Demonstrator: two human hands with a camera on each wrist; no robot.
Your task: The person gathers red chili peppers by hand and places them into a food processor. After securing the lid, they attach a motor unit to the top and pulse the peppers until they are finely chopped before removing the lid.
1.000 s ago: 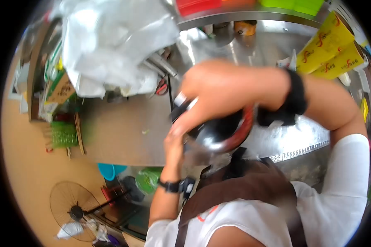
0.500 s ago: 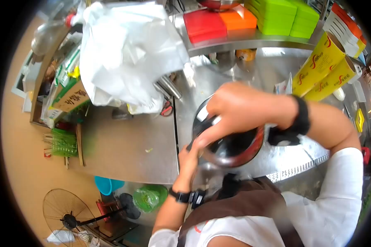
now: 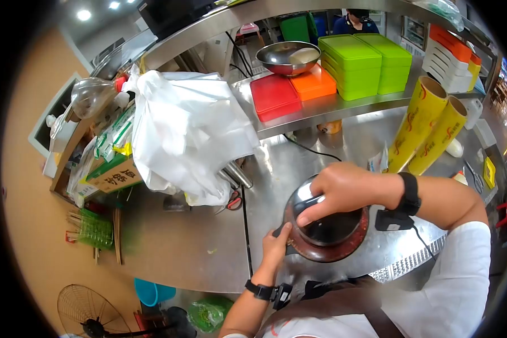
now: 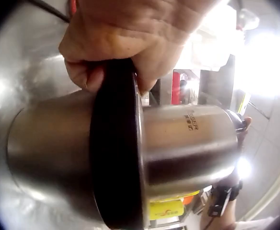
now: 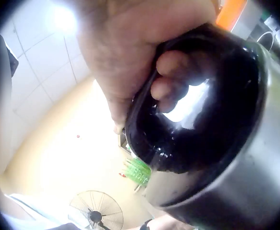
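In the head view, a cylindrical steel kitchen machine stands on the metal counter in front of me, its glossy black top [image 3: 343, 227] ringed by a wider reddish-brown collar [image 3: 327, 255]. The left wrist view shows its plain steel lower pot [image 4: 53, 148], the dark collar and a narrower steel upper cylinder [image 4: 188, 143] with small lettering. My left hand [image 3: 274, 248] grips the black handle at the collar's side, thumb on top. From above, my right hand [image 3: 346, 191] holds the black top; in the right wrist view its fingertips [image 5: 171, 64] curl over that top's inner edge.
A white plastic bag [image 3: 191, 129] and red-handled scissors [image 3: 234, 200] lie left. Behind, a shelf holds a steel bowl [image 3: 281, 59] and red, orange and green boxes [image 3: 352, 62]. Yellow film rolls [image 3: 414, 127] stand right. A person [image 3: 355, 23] is beyond the shelf.
The head view has tilted up, showing more of the shelf. My right hand has shifted away from my left hand, onto the machine's top; my left hand stays at the handle.
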